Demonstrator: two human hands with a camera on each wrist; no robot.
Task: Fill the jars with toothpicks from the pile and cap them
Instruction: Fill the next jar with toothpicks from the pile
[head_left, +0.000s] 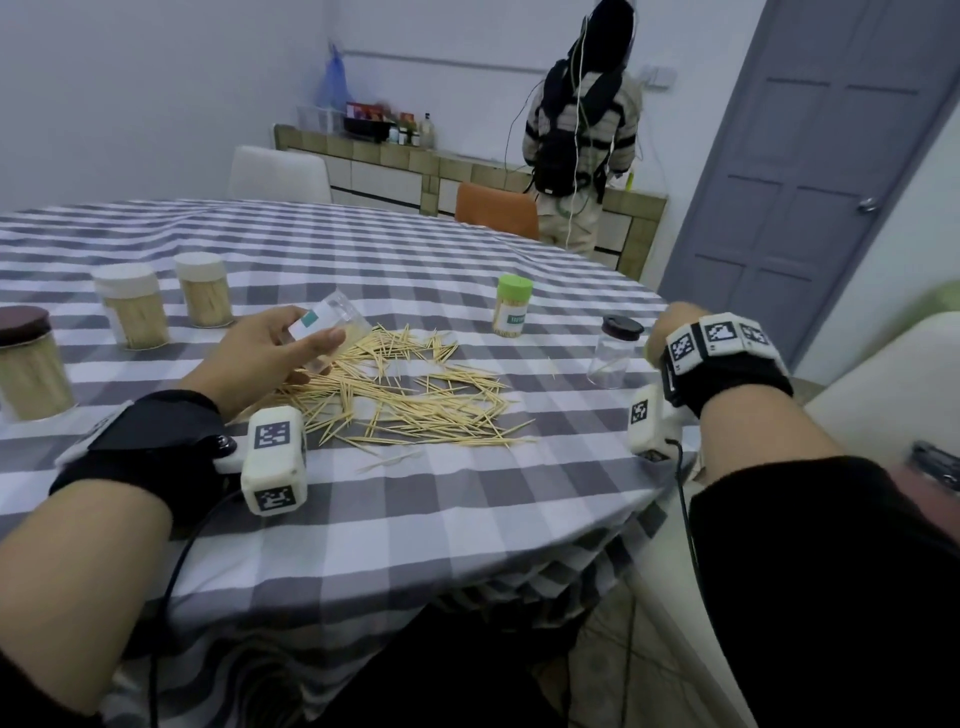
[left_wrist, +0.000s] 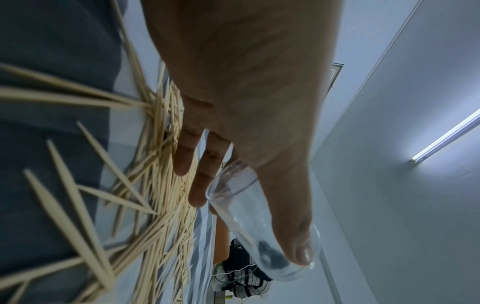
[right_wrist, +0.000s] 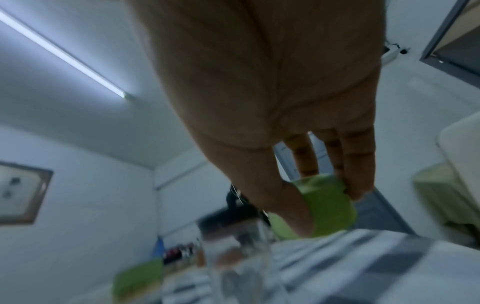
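Observation:
My left hand (head_left: 291, 338) grips a clear, uncapped jar (head_left: 332, 325) with a white-and-green label. The jar is tilted, its mouth low over the left end of the toothpick pile (head_left: 410, 395) on the checked tablecloth. In the left wrist view the thumb lies along the jar (left_wrist: 259, 226), the fingers reach under it, and toothpicks (left_wrist: 161, 185) lie just beneath. My right hand (head_left: 662, 338) hovers at the table's right edge, pinching a green cap (right_wrist: 330, 211) between thumb and fingers. It is beside a clear jar with a black lid (head_left: 613, 358).
A green-capped jar (head_left: 513, 306) full of toothpicks stands behind the pile. Three filled, capped jars (head_left: 132, 306) (head_left: 203, 291) (head_left: 31, 364) stand at the left. Across the table are chairs and a person (head_left: 582, 130) standing at a counter. The table edge (head_left: 670, 467) runs under my right wrist.

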